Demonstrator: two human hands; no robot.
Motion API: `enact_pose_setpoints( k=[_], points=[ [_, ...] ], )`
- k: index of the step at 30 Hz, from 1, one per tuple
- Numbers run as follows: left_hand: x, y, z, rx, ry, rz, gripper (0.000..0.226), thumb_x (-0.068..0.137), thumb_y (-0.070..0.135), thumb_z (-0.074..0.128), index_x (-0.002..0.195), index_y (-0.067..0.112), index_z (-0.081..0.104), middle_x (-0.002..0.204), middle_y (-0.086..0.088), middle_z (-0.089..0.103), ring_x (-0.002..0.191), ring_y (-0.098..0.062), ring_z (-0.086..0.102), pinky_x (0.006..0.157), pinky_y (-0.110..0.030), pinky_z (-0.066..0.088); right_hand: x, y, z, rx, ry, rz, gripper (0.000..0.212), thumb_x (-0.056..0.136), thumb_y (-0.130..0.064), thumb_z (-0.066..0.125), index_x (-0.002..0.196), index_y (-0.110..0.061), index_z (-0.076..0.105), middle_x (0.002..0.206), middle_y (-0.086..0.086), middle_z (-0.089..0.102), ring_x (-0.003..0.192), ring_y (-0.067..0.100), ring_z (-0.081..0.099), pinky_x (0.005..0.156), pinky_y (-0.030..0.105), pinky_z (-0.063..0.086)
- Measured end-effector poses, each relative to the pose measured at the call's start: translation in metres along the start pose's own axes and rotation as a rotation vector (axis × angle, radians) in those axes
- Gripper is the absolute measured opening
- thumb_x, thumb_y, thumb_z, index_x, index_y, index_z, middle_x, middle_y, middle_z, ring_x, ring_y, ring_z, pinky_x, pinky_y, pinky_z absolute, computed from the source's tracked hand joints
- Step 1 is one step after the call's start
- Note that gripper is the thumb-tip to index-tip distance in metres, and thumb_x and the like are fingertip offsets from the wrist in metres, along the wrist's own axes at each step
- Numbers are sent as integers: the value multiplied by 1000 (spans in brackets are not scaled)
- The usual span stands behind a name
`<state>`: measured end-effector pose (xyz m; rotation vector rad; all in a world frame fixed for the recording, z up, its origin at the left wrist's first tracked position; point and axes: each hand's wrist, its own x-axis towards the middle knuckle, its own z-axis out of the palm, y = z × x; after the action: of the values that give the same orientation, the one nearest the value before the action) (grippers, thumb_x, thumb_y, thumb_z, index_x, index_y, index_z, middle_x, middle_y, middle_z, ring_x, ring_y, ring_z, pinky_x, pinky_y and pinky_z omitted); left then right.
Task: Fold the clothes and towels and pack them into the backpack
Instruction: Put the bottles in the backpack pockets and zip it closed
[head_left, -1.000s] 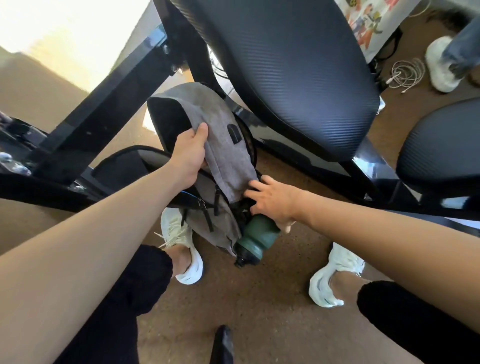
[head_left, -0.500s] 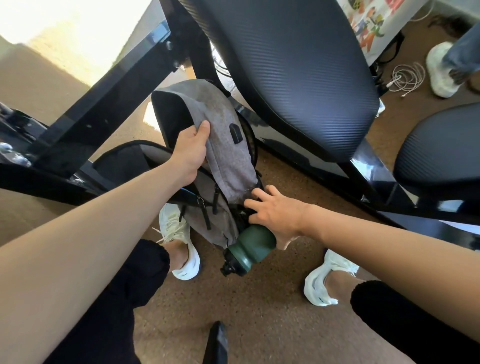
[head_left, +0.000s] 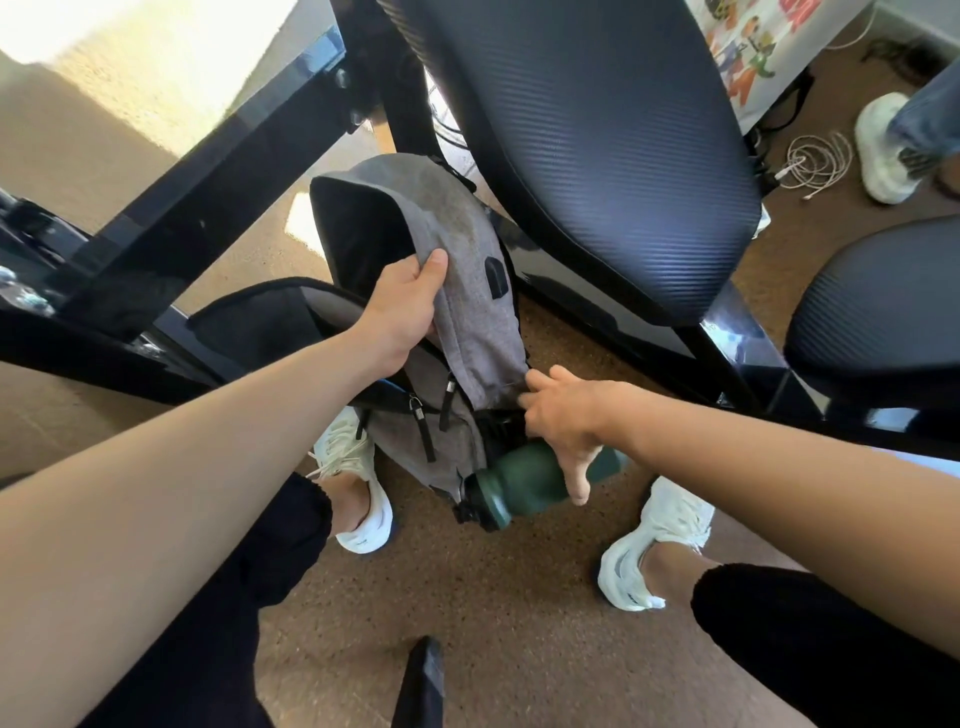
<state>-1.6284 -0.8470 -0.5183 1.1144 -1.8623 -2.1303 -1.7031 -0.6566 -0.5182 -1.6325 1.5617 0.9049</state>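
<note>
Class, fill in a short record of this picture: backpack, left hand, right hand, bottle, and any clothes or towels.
backpack: grey, upright beside a black chair, top lifted open
left hand: grips the backpack's lifted top
right hand: lies over the green bottle, thumb across it; grip unclear
bottle: tilted at the backpack's side, cap downward
clothes, towels: none in view

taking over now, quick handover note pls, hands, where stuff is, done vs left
Left grip holds the grey backpack by its open front flap.
Right grip is wrapped over the green bottle at the backpack's side.
Backpack stands on the floor by the black chair, main compartment open.
Done: backpack open.
Left: no clothes or towels in view; all folding and packing.
</note>
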Motion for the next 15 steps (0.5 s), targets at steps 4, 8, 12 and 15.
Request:
enact_pose_setpoints(
  k=[4, 8, 12, 15],
  points=[
    [1, -1, -2, 2, 14, 21, 24, 109, 36, 44, 112, 24, 64, 120, 0, 71, 113, -18, 67, 103, -48, 54, -4, -3, 2, 20, 57, -19, 83, 56, -67, 83, 121, -18, 64, 122, -2, 60, 131, 25, 28, 106, 46, 30],
    [6, -5, -13, 35, 160, 8, 28, 106, 43, 45, 107, 25, 66, 117, -2, 72, 111, -21, 68, 101, -50, 54, -25, -1, 31, 26, 259, -37, 83, 53, -63, 84, 122, -19, 67, 137, -1, 46, 137, 26, 28, 104, 49, 32],
    [8, -12, -19, 53, 304, -29, 29, 103, 46, 45, 92, 28, 64, 108, -7, 72, 104, -28, 69, 96, -54, 56, -25, -13, 55, 96, 291, -15, 86, 56, -59, 83, 130, -20, 64, 159, 4, 28, 154, 28, 6, 120, 53, 16],
    [6, -10, -14, 81, 262, -1, 28, 102, 49, 46, 92, 29, 63, 108, -6, 72, 104, -28, 69, 95, -55, 56, -24, -15, 63, 188, 333, -24, 87, 60, -56, 84, 136, -21, 58, 168, 3, 14, 157, 26, -1, 124, 50, 8]
  ],
)
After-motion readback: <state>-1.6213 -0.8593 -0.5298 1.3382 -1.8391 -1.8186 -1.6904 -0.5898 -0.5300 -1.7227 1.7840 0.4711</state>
